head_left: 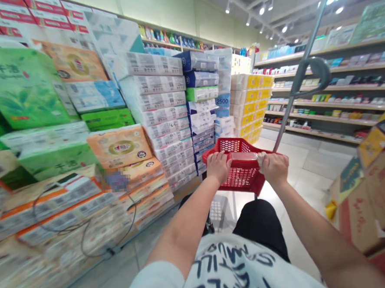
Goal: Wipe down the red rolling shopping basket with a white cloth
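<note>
A red plastic shopping cart (pixel 238 178) with perforated walls stands right in front of my body. My left hand (pixel 218 167) is wrapped round the left part of its handle (pixel 243 156). On the handle's right part, my right hand (pixel 275 168) is closed too, with a small whitish crumpled thing (pixel 261 159) beside its thumb that I cannot make out. A metal pole (pixel 284 123) rises at the cart's right side, bearing a grey looped clip (pixel 310 76). The part of the basket that shows holds nothing I can make out.
Tall stacks of packaged tissues (pixel 164 106) line the left side, with orange packs (pixel 121 146) and a loose cable (pixel 83 224) low down. Cardboard boxes (pixel 374 193) crowd the right edge. Stocked shelves (pixel 336 91) stand beyond the pale tiled floor (pixel 313 154).
</note>
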Demonstrator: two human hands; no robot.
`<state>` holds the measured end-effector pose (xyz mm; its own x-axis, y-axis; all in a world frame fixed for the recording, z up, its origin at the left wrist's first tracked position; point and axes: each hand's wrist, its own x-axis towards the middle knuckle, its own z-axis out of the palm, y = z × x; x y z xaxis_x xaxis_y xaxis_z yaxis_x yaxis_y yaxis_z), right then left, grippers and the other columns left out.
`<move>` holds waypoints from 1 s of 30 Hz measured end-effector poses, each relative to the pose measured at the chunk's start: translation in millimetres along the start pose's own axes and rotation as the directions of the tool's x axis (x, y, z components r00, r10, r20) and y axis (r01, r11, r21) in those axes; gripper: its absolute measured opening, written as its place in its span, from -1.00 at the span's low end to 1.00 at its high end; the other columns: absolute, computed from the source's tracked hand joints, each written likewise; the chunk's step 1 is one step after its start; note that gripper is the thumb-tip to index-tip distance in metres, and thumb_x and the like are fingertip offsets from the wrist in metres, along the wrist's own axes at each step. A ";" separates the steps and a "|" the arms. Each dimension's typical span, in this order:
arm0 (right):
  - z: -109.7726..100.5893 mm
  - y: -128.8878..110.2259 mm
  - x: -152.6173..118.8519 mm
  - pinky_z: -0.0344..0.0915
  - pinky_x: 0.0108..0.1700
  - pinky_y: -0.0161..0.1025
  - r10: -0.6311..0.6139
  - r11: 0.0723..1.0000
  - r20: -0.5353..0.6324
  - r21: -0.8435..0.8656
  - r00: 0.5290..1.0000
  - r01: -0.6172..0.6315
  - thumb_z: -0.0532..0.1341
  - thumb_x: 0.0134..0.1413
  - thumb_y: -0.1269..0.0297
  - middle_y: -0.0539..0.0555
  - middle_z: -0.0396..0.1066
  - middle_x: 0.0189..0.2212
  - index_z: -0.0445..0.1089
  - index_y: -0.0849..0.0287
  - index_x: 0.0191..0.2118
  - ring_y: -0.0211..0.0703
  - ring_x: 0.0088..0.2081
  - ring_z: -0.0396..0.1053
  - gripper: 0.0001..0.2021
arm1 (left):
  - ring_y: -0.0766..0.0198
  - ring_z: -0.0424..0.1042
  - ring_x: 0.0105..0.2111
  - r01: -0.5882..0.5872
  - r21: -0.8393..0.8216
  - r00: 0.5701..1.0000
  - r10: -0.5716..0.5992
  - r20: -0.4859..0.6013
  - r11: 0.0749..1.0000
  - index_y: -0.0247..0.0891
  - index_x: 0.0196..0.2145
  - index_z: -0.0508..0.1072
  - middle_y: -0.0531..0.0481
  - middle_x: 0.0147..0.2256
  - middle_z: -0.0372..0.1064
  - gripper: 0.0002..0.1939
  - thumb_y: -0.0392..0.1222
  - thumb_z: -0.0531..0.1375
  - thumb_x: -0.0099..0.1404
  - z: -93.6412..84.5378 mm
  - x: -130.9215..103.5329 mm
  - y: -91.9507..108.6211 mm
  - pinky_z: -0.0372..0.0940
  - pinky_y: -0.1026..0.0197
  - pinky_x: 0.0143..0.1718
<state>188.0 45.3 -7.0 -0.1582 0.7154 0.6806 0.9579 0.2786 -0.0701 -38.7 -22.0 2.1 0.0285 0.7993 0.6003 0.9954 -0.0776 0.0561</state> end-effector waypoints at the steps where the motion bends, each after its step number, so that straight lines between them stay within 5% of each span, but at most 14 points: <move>1: -0.4 -1.5 -2.7 0.05 0.01 -0.04 0.025 1.000 -0.054 -0.003 0.998 -0.025 -0.11 0.24 0.27 0.23 0.44 -0.26 0.43 0.22 -0.24 0.02 -0.12 0.33 -0.64 | 0.08 0.13 0.16 -0.004 0.001 1.000 0.004 -0.005 1.000 -0.19 0.01 0.36 -0.04 0.16 0.23 -0.64 -0.04 -0.10 0.45 0.2 -0.3 0.0 0.02 -0.05 0.20; 4: -5.6 -2.6 7.4 0.12 -0.08 -0.06 -0.023 0.998 0.119 -0.051 0.993 0.029 -0.04 0.22 0.27 0.23 0.44 -0.29 0.42 0.22 -0.25 0.00 -0.19 0.37 -0.70 | 0.08 0.14 0.15 -0.012 0.001 1.000 0.012 -0.013 1.000 -0.18 0.00 0.37 -0.04 0.16 0.23 -0.64 -0.03 -0.10 0.45 0.4 -0.9 -1.3 0.02 -0.05 0.20; 6: -10.5 -0.7 23.4 0.15 -0.17 -0.09 -0.083 0.991 0.363 -0.071 0.928 0.116 0.00 0.20 0.27 0.20 0.45 -0.32 0.41 0.19 -0.23 -0.03 -0.27 0.39 -0.75 | 0.08 0.15 0.14 -0.012 0.003 1.000 0.012 -0.014 1.000 -0.18 0.00 0.36 -0.05 0.16 0.23 -0.64 -0.03 -0.11 0.45 0.4 -0.9 -2.3 0.02 -0.05 0.20; 8: -12.6 1.3 32.7 0.16 -0.19 -0.08 -0.097 0.987 0.474 -0.067 0.875 0.145 0.00 0.21 0.27 0.19 0.45 -0.31 0.40 0.15 -0.18 -0.05 -0.30 0.40 -0.76 | 0.08 0.16 0.13 -0.013 0.007 1.000 0.013 -0.015 1.000 -0.19 0.01 0.35 -0.06 0.16 0.23 -0.63 -0.03 -0.11 0.45 0.7 -0.8 -2.8 0.02 -0.05 0.20; 10: -10.0 0.9 27.0 0.15 -0.15 -0.05 -0.092 0.990 0.409 -0.064 0.908 0.129 0.02 0.19 0.28 0.19 0.45 -0.31 0.39 0.15 -0.16 -0.04 -0.28 0.39 -0.77 | 0.08 0.16 0.13 -0.013 0.011 1.000 0.013 -0.016 1.000 -0.19 0.01 0.35 -0.06 0.15 0.23 -0.63 -0.04 -0.11 0.45 1.3 -1.0 -2.6 0.02 -0.05 0.20; 13: 0.6 -4.3 -1.0 0.08 0.02 0.00 -0.002 1.000 0.030 -0.019 1.000 0.002 -0.02 0.18 0.30 0.22 0.45 -0.25 0.40 0.21 -0.20 0.02 -0.14 0.34 -0.74 | 0.08 0.14 0.15 -0.014 0.012 1.000 0.014 -0.018 1.000 -0.19 0.02 0.34 -0.06 0.16 0.23 -0.63 -0.03 -0.12 0.45 1.7 -1.5 -1.6 0.02 -0.06 0.20; 16: 9.3 -5.9 -16.1 -0.04 0.12 0.02 0.044 0.997 -0.203 0.073 0.978 -0.030 -0.10 0.22 0.28 0.23 0.44 -0.19 0.40 0.22 -0.21 0.03 -0.07 0.29 -0.66 | 0.09 0.14 0.15 -0.015 0.014 1.000 0.015 -0.013 1.000 -0.18 0.02 0.35 -0.05 0.16 0.22 -0.63 -0.03 -0.12 0.45 1.0 -1.7 -0.7 0.01 -0.05 0.21; 22: 6.2 5.4 13.5 -0.04 0.01 0.01 -0.069 0.997 0.190 -0.028 0.979 0.076 0.06 0.09 0.29 0.11 0.44 -0.39 0.40 0.16 -0.37 -0.06 -0.31 0.29 -0.82 | 0.09 0.14 0.15 0.003 0.007 1.000 -0.003 0.009 1.000 -0.20 0.03 0.34 -0.05 0.17 0.23 -0.63 -0.02 -0.11 0.45 3.0 1.9 2.0 0.02 -0.06 0.20; 28: 3.8 0.0 -1.8 -0.02 0.06 0.00 0.041 0.999 -0.106 0.000 0.994 -0.041 -0.10 0.24 0.28 0.22 0.43 -0.27 0.40 0.24 -0.27 0.02 -0.13 0.29 -0.67 | 0.09 0.14 0.15 0.002 0.005 1.000 -0.002 0.003 1.000 -0.20 0.02 0.35 -0.04 0.16 0.24 -0.63 -0.03 -0.11 0.45 4.7 3.1 3.6 0.01 -0.05 0.20; 30: 0.1 1.8 5.8 0.05 0.00 -0.01 -0.043 0.998 0.025 -0.033 0.999 0.044 -0.04 0.21 0.29 0.25 0.43 -0.27 0.39 0.25 -0.26 0.02 -0.16 0.32 -0.72 | 0.09 0.14 0.15 -0.001 0.006 1.000 0.001 0.007 1.000 -0.19 0.01 0.35 -0.03 0.16 0.24 -0.64 -0.03 -0.10 0.45 3.5 3.1 2.7 0.00 -0.04 0.20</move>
<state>188.8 50.0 -3.3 -0.2053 0.7186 0.6645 0.9573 0.2886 -0.0162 -35.6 -17.6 1.4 0.0301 0.8031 0.5951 0.9959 -0.0750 0.0508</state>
